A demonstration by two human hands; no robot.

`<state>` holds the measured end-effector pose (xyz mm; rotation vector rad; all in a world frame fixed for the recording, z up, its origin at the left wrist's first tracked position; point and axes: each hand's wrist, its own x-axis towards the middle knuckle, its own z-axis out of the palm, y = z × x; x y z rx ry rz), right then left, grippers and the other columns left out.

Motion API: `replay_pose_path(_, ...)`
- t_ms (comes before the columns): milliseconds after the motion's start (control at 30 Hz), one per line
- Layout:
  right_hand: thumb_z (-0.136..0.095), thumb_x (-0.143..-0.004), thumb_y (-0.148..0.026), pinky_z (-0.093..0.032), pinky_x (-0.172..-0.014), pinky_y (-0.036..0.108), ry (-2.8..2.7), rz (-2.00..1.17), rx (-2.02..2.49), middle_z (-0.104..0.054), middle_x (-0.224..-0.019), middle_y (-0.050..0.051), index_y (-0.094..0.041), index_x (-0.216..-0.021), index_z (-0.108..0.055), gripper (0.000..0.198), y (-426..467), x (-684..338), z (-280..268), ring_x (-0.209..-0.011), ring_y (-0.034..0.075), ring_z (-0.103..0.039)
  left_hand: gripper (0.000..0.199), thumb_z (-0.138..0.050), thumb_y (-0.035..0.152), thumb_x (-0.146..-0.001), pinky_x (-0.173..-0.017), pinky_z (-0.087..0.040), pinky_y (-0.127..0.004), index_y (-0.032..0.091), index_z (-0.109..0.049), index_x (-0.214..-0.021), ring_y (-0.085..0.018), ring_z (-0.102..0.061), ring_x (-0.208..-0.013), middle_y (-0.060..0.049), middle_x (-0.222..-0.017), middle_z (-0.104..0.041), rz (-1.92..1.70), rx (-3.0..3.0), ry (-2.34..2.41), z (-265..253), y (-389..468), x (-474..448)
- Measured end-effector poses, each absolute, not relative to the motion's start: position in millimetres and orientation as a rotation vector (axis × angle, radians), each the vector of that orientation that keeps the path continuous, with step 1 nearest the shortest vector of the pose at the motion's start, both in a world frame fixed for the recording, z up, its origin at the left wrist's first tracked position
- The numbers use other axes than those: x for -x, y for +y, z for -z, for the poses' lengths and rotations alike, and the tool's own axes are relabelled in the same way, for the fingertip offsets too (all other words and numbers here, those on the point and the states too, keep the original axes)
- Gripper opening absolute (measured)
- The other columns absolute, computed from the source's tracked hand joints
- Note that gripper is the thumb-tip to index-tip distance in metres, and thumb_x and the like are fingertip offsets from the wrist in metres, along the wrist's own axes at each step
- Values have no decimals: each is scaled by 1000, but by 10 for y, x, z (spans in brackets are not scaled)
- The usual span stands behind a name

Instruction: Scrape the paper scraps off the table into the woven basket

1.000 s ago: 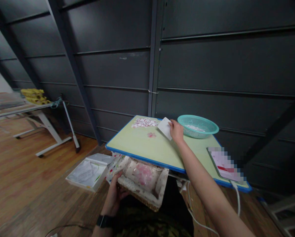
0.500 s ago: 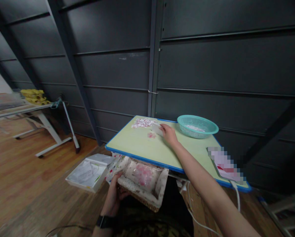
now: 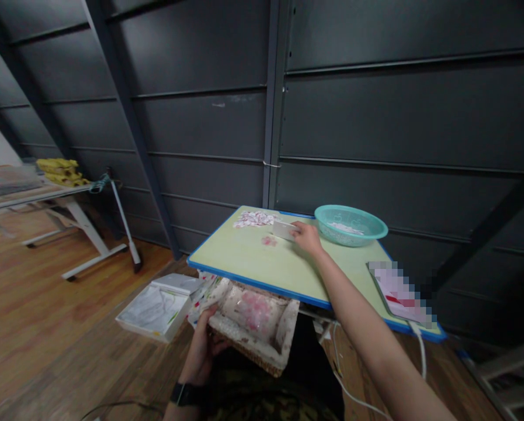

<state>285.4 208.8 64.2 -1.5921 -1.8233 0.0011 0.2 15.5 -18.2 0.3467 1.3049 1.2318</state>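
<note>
My right hand (image 3: 306,237) is closed on a thin white card-like scraper (image 3: 283,229), held on edge over the pale yellow board-like tabletop (image 3: 239,251) with a blue rim. Just left of the scraper lies a heap of small white and reddish pieces (image 3: 255,218). A small pinkish cluster (image 3: 269,241) sits nearer to me on the same top. Below the front edge, my left hand (image 3: 204,339) grips the left side of a wicker basket (image 3: 244,340) with a pale lining and pink pattern inside. The fingers under the basket are partly hidden.
A mint green plastic colander (image 3: 347,237) holding whitish pieces stands at the back right. A tablet-like device (image 3: 397,292), partly pixelated, lies at the right with a white cable. On the floor to the left is an open white box (image 3: 145,324). A dark panelled wall (image 3: 200,123) rises behind.
My right hand has drawn back to the right with the scraper, which now shows its broad face beside the heap. My left hand and the basket have stayed in place.
</note>
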Motion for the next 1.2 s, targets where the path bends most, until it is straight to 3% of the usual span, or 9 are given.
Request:
replay_pose_path(233,-57,-76,-16,-47,-88,36,-1735,75,1684,-74,-103,14,-15,-110,-73,37,2069,-2928,-747,-97,30,-67,29,-62,41,-80,-54,-55,-32,21,-56,-99,-18,-63,-55,1,-66,-61,-1230,-341,1314,195,150,10)
replay_pose_path(533,-63,-66,-21,-50,-78,34,-1716,-191,1534,-76,-91,9,-13,-98,-76,35,2115,-2932,-772,-83,25,-68,29,-64,41,-78,-53,-55,-32,20,-58,-97,-16,-58,-50,3,-62,-58,-1242,-311,1278,226,162,17)
replay_pose_path(767,-65,-61,-20,-50,-72,31,-1704,-314,1498,-75,-85,9,-10,-94,-76,36,2103,-2997,-822,-79,25,-67,39,-63,42,-78,-56,-55,-32,21,-57,-110,-18,-62,-55,1,-68,-62,-1226,-328,1287,235,160,23)
replay_pose_path(1000,-63,-65,-20,-49,-81,34,-1727,-251,1502,-75,-96,12,-10,-100,-75,39,2113,-2944,-776,-88,27,-67,36,-61,42,-80,-59,-57,-35,22,-55,-109,-19,-64,-61,-1,-76,-63,-1228,-354,1288,217,149,13)
replay_pose_path(1200,-64,-63,-20,-50,-75,32,-1702,-254,1533,-75,-87,10,-10,-97,-76,38,2101,-3001,-817,-81,26,-67,36,-61,42,-81,-57,-56,-34,20,-55,-108,-19,-62,-57,0,-69,-61,-1222,-343,1305,223,159,14)
